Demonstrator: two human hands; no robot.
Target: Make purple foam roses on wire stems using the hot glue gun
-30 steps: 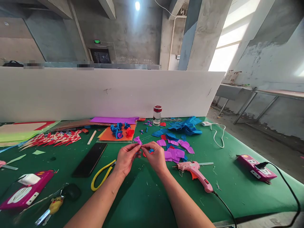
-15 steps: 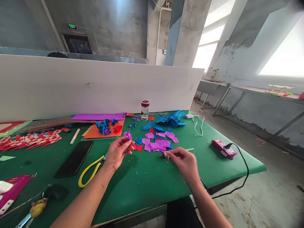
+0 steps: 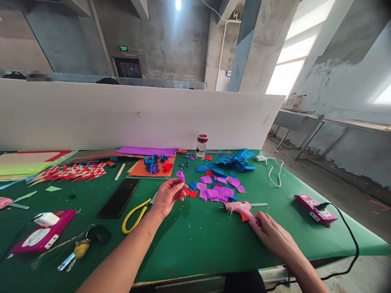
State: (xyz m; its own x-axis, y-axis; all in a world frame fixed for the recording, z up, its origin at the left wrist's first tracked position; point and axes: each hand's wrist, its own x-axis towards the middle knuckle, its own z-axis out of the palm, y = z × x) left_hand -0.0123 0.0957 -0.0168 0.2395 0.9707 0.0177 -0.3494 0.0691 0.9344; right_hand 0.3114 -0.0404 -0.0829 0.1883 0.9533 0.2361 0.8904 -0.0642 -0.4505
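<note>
My left hand point(image 3: 171, 193) is closed in a pinch around the base of a small purple paper flower point(image 3: 181, 176), held upright above the table. A pink hot glue gun point(image 3: 241, 208) with an orange trigger lies near the front, its nozzle pointing left and a clear glue stick out of its back. My right hand point(image 3: 269, 232) has its fingers wrapped round the end of the gun's handle. Between and behind the hands are several purple paper petals point(image 3: 216, 193), with red pieces point(image 3: 192, 193) and blue pieces among them.
Yellow-handled pliers point(image 3: 134, 215) and a black phone point(image 3: 119, 198) lie left of my left arm. Finished blue and red flowers rest on orange paper point(image 3: 139, 170). A lidded glass jar point(image 3: 201, 147) stands behind. A purple power strip point(image 3: 316, 210) with a black cable sits right.
My right hand has shifted from the front of the glue gun back to its handle, uncovering the gun. My left hand still pinches the purple flower. The view has turned left.
</note>
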